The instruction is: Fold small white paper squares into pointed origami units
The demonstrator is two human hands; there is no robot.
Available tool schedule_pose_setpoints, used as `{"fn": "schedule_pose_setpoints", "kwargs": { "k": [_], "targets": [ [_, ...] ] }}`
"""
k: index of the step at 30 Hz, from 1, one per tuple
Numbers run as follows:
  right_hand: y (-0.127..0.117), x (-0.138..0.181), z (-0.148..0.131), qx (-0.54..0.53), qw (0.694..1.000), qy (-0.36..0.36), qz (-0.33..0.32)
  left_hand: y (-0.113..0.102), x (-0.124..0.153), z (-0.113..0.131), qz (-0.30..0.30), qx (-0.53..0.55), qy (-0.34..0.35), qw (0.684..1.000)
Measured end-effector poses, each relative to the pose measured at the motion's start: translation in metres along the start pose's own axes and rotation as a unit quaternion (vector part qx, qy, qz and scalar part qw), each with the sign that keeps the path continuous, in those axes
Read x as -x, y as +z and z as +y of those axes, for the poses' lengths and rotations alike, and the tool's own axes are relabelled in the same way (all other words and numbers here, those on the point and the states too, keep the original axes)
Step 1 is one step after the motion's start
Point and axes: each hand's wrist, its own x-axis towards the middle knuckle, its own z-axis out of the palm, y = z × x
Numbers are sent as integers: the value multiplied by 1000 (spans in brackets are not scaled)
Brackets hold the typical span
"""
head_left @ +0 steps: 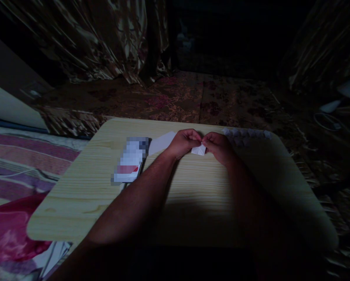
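A small white piece of folded paper (198, 150) with crease lines is pinched between both hands, above the far middle of the wooden table (201, 187). My left hand (184, 143) is closed on its upper left side, thumb and fingertips together. From the other side my right hand (218, 146) grips its upper right edge, the fingertips of both hands almost touching. Left of my left hand lies a flat white sheet of paper (160, 143). Small folded white paper pieces (245, 133), several of them in rows, rest beyond my right hand, dim in shadow.
A phone (130, 160) with a blurred-out screen lies left of my left forearm. Patterned cloth (175, 97) covers a surface past the table's far edge. To the left are a striped bedspread (25, 152) and pink fabric (16, 222). A white cable (327, 120) shows at right.
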Motion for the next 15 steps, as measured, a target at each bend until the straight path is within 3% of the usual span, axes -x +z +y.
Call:
{"fn": "schedule_pose_setpoints", "kwargs": {
  "k": [15],
  "targets": [
    [0, -1, 1, 31, 999, -21, 31, 0, -1, -1, -5, -6, -4, 1000]
  ]
}}
